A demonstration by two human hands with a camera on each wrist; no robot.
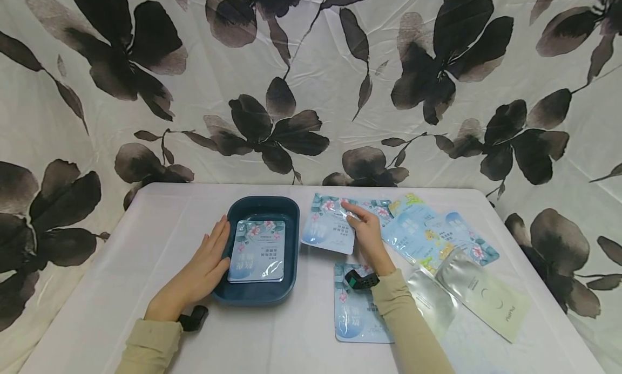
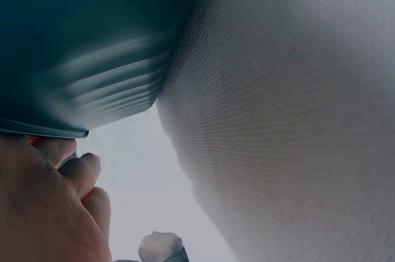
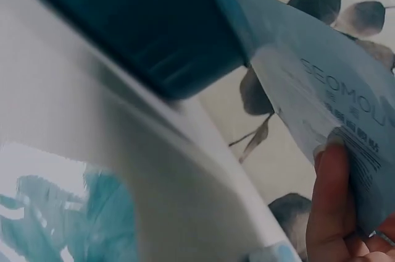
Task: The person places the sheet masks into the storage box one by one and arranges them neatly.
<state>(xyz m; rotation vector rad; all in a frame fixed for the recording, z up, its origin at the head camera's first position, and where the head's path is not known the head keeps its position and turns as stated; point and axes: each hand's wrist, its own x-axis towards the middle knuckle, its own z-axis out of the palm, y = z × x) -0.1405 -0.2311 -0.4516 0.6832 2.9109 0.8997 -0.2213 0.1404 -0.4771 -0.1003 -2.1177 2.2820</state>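
Tray (image 1: 257, 294) sits near the far edge of the surface (image 1: 160, 223); left hand (image 1: 201, 269), fingers extended, touches its left side. Right hand (image 1: 368, 236) pinches a floral packet (image 1: 329, 232), apparently raised, just right of the tray; overlapping pouches (image 1: 481, 293) crowd farther right.

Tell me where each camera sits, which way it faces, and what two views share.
Head: worn on the person's head, facing forward and down over the white table; left hand, right hand and sleeved forearms show.
Left wrist: on that wrist, facing the blue tray and the table; part of the left hand shows.
Right wrist: on that wrist, facing the held packet, tray upper left, floral cloth behind; the right hand's fingers show.
Shared: head and right wrist both show packet, tray and cloth.
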